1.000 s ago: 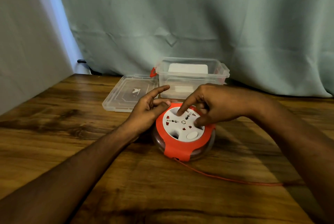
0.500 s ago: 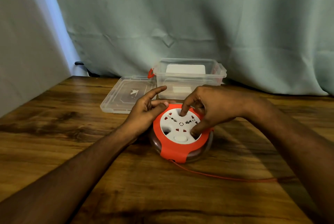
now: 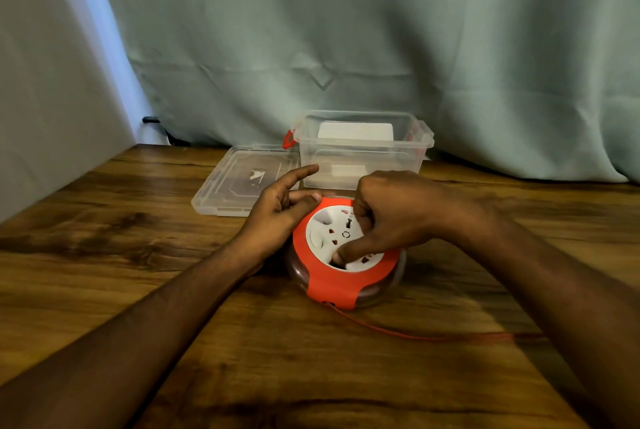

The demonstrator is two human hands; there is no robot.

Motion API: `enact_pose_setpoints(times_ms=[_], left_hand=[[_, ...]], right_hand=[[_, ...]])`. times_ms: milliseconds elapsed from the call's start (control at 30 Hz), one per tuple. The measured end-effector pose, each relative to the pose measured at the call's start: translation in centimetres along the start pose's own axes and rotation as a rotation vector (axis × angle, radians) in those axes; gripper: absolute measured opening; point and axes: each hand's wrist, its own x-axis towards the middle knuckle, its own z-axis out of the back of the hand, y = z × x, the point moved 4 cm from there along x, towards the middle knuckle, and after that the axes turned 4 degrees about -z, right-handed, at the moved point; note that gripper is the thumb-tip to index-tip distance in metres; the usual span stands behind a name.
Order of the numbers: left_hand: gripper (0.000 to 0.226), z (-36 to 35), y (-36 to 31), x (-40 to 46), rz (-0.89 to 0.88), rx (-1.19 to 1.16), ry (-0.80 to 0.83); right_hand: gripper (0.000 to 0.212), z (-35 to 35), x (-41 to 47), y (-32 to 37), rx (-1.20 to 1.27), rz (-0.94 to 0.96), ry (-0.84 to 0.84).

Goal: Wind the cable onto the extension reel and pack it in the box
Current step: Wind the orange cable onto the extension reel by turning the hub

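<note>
An orange and white extension reel (image 3: 332,285) lies flat on the wooden table (image 3: 138,255). My left hand (image 3: 277,214) steadies its left rim, thumb on the orange edge and index finger stretched out. My right hand (image 3: 391,220) rests on the white socket disc, one finger pushed into a recess near the front of the disc. A thin orange cable (image 3: 415,335) runs from the reel's front to the right across the table. Behind the reel stands a clear plastic box (image 3: 363,155), open at the top.
The box's clear lid (image 3: 242,182) lies flat to the left of the box. A grey-green curtain (image 3: 346,47) hangs close behind the table. The table's left edge meets a pale wall (image 3: 52,99).
My right hand has turned the white disc: the finger moved from the far side round to the near side. The loose cable end on the right has drawn closer to the reel.
</note>
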Motion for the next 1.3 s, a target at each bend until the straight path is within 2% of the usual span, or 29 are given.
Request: enact_pose_setpoints(times_ms=[133, 200, 333, 433, 567, 1000, 1300], left_hand=[[0.05, 0.2, 0.0, 0.0, 0.007, -0.017, -0.011], [0.049, 0.1, 0.0, 0.0, 0.007, -0.014, -0.007], [0.048, 0.2, 0.2, 0.1, 0.016, -0.012, -0.003], [0.048, 0.2, 0.2, 0.1, 0.023, -0.011, 0.013], [0.048, 0.0, 0.1, 0.0, 0.027, -0.019, 0.036], [0.047, -0.1, -0.2, -0.2, 0.013, 0.018, 0.036], [0.045, 0.1, -0.2, -0.2, 0.007, 0.017, 0.0]], right_hand=[[0.05, -0.1, 0.4, 0.5, 0.002, 0.024, -0.006], [0.046, 0.0, 0.3, 0.0, 0.09, 0.059, 0.025], [0.008, 0.9, -0.2, -2.1, 0.329, 0.159, 0.042], [0.046, 0.6, 0.0, -3.1, 0.415, 0.175, 0.107], [0.061, -0.3, 0.3, -2.8, 0.316, 0.195, 0.139], [0.058, 0.2, 0.2, -2.6, 0.22, 0.117, 0.081], [0.064, 0.5, -0.3, -1.6, 0.02, 0.011, 0.002]])
